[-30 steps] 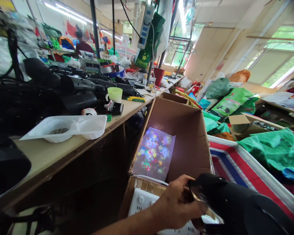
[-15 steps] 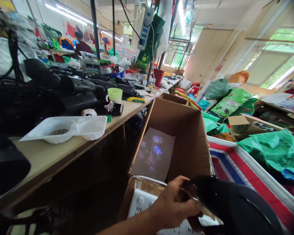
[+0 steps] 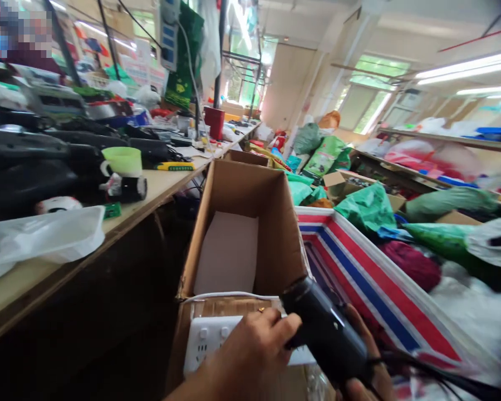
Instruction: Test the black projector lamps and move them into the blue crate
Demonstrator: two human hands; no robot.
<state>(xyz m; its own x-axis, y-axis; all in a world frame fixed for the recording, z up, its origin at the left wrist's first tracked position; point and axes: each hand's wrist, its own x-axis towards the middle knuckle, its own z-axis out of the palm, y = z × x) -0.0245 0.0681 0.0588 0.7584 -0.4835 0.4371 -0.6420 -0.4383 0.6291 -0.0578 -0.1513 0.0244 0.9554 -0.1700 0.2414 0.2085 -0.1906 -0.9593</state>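
Observation:
A black, tube-shaped device (image 3: 325,328) with a dark cord trailing off to the right is low in the view. My right hand (image 3: 365,381) holds it from beneath, fingers wrapped up round its body. My left hand (image 3: 250,351) is curled at the device's front end, thumb pressed against it. Just under my left hand a white power strip (image 3: 206,340) lies on a cardboard ledge. Ahead stands an open cardboard box (image 3: 242,184) with a plain white sheet (image 3: 229,250) propped inside; no light shows on the sheet.
A wooden workbench (image 3: 162,186) runs along the left with black devices, a green cup (image 3: 123,159) and a white plastic bag (image 3: 45,236). A red-white-blue striped bag (image 3: 359,262) and green sacks (image 3: 365,209) fill the right. A person works at the far left.
The coloured light pattern on the white sheet faded and is gone. The view swung to the right, and the black device now sits more central with my left thumb on its front.

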